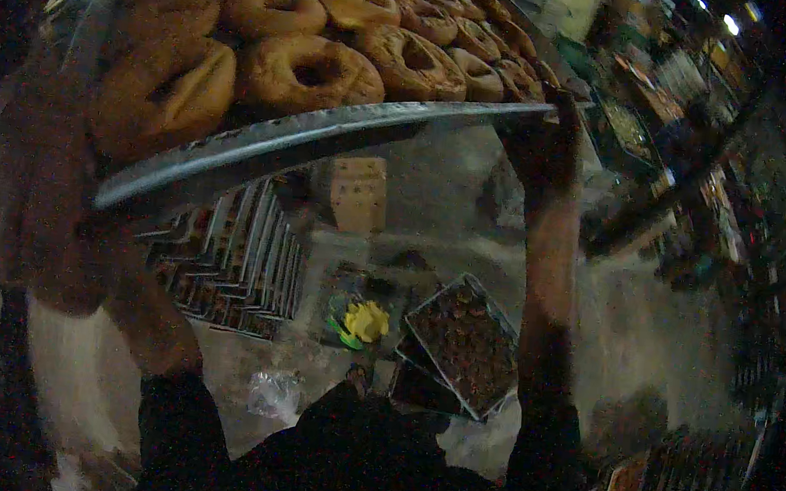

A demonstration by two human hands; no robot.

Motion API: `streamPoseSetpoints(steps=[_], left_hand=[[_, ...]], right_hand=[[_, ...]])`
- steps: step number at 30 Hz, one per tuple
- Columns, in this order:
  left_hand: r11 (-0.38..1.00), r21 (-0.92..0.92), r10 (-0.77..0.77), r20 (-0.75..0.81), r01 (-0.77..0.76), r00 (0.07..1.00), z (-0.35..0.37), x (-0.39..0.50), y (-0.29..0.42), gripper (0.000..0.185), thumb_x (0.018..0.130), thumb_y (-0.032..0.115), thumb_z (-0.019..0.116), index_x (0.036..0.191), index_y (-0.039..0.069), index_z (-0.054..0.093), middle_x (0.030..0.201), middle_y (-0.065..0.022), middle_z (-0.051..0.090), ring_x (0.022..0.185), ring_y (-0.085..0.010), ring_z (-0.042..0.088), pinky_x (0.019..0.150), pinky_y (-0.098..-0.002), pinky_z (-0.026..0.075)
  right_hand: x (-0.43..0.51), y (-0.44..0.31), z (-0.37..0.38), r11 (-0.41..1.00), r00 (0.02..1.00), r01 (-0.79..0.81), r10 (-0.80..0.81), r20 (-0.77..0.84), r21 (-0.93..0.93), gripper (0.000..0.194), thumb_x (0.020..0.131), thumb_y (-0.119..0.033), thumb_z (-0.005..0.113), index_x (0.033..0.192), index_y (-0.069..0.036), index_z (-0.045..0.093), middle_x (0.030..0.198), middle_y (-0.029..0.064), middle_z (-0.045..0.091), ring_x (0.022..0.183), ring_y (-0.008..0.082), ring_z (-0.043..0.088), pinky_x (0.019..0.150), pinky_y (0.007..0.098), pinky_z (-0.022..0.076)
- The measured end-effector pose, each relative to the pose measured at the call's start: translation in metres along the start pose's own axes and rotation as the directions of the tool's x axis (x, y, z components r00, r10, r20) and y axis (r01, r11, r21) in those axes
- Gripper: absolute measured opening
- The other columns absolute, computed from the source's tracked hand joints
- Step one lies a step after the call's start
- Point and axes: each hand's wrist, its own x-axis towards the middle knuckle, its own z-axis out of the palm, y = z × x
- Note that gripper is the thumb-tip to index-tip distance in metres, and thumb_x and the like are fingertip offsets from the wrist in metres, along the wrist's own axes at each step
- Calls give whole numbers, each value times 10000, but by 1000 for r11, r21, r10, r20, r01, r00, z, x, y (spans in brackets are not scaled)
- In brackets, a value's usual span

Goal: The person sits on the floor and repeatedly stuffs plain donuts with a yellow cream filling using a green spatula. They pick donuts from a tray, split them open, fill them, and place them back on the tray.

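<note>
A metal baking tray (333, 122) full of ring-shaped breads (310, 73), perhaps bagels, is raised high in front of me. Its near rim slants, lower at the left in the picture. My left hand (45, 215) looms large and dark at the tray's left corner, the fingers reaching up along its side. At the right corner my right hand (546, 143) grips the rim, with that arm stretched out. Dim light and blur hide the exact finger positions, and the far end of the tray runs out of the picture.
Below on the left, several filled trays (245, 253) are stacked or racked. A tray of small brown pieces (468, 350) rests at an angle over other trays. Also there are a cardboard box (359, 193), a yellow item (367, 322), clear plastic (275, 393) and a tray rack (681, 474).
</note>
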Motion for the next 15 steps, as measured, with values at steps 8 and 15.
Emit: streamPoseSetpoints(steps=[8,15], left_hand=[[801,-4,-540,429,599,724,142,-193,-79,308,957,132,681,1243,31,628,1187,-74,628,1031,-214,635,914,-355,545],[336,409,-788,616,849,15,187,-465,-105,373,965,144,665,1316,42,588,1251,-88,608,1075,-232,630,937,-364,538]], right_hand=[[-101,-31,-147,980,957,196,-186,-224,21,430,984,-192,575,1388,-52,528,1347,131,650,1145,280,676,936,454,612],[-214,52,-308,965,670,-193,-2,-742,-177,486,982,-259,656,1404,-108,470,1178,54,662,1039,206,680,833,397,609]])
